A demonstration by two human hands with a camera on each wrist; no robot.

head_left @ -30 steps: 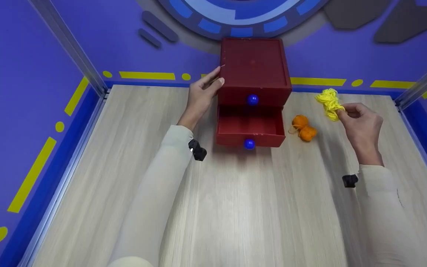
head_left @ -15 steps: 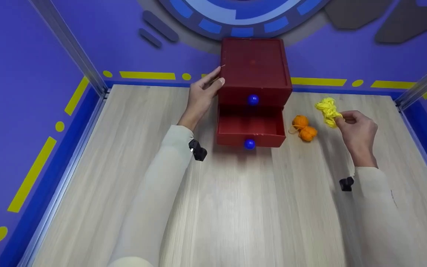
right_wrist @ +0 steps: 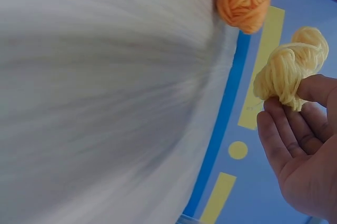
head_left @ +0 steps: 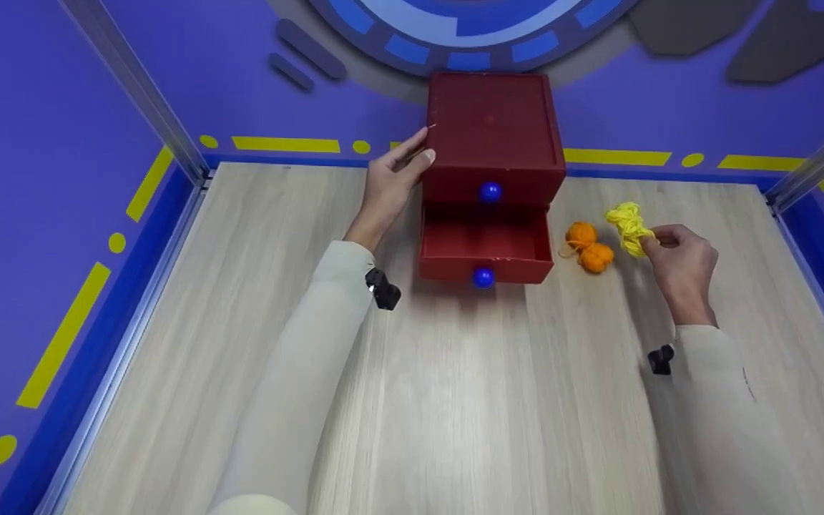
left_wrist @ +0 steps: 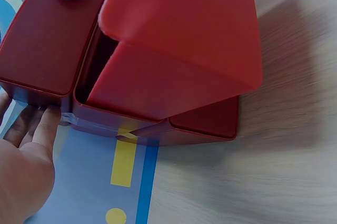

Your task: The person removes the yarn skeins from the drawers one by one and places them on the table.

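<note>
Red drawer cabinet (head_left: pixel 491 121) stands at the middle of the back edge of the table (head_left: pixel 469 400), the left hand (head_left: pixel 382 189) resting straight fingers against its left side. Its upper drawer (head_left: pixel 455 184) is pushed in; its lower drawer (head_left: pixel 448 269) is pulled out toward the front edge. Just right of it, two-lobed orange yarn (head_left: pixel 596 257) lies on the table, nearer the back edge. Beside that, toward the back right corner, yellow yarn (head_left: pixel 626 227) hangs above the table, pinched between thumb and fingers of the right hand (head_left: pixel 684 272).
</note>
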